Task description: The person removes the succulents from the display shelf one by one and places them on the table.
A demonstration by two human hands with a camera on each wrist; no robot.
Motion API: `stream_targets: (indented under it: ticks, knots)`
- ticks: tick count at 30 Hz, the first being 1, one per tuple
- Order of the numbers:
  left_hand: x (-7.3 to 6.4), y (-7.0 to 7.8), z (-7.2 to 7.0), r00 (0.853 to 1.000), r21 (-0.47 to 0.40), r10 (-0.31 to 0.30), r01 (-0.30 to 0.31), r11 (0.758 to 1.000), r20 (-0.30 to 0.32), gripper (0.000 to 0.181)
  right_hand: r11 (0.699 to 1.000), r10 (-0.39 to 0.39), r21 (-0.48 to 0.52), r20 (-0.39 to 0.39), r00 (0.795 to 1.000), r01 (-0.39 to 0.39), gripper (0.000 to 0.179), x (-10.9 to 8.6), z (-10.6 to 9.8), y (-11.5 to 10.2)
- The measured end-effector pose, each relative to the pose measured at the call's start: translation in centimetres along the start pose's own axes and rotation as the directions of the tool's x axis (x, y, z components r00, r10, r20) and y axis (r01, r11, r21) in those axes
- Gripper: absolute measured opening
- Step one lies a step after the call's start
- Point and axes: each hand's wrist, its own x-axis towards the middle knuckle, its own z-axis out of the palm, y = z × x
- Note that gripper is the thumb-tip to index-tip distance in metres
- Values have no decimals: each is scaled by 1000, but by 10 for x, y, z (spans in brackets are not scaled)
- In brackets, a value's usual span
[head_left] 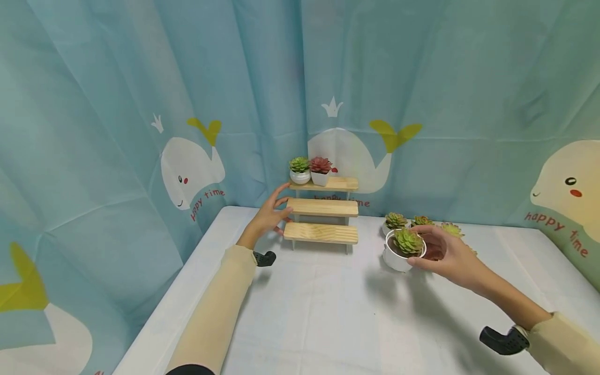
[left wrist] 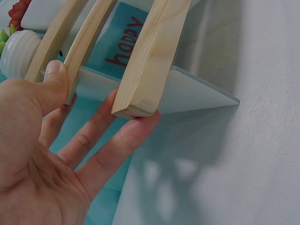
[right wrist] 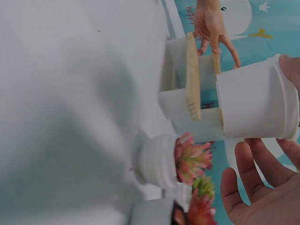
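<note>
1. Head view: the right hand (head_left: pixel 452 255) grips a white pot (head_left: pixel 396 262) by its rim, thumb near, fingers behind; it is right of the stand (head_left: pixel 321 233), in front of other potted plants.
2. Within that pot, the head view shows dark soil (head_left: pixel 396 249) and a green succulent (head_left: pixel 409 241); the right wrist view shows only the smooth outer wall, raised above the table (right wrist: pixel 70 154).
3. The left hand (head_left: pixel 269 214) touches the stand's left side, fingers spread. The left wrist view adds the thumb (left wrist: pixel 56 75) against the middle board's end and fingertips at the lowest board's end; it also shows a sloping side panel (left wrist: pixel 201 91).
4. On the top board, a round pot (head_left: pixel 300 177) contains a green plant and an angular pot (head_left: pixel 321 179) a red one. The left wrist view reveals ridges round the first.
5. Behind the right hand, the head view half hides a red plant (head_left: pixel 434 253). The right wrist view shows a ribbed pot (right wrist: pixel 159 159) filled with a pinkish-red succulent and a greyish pot (right wrist: pixel 152 213) with another red one.
</note>
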Motion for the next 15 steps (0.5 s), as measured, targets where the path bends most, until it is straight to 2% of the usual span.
stream_targets:
  ticks: [11, 15]
  knots:
    - [0, 0, 1, 999, 11, -31, 31, 999, -19, 72, 999, 13, 31, 8, 1000, -13, 64, -18, 16, 17]
    - [1, 0, 1, 1000, 13, -26, 27, 1000, -17, 72, 998, 40, 57, 16, 999, -41, 64, -23, 22, 24]
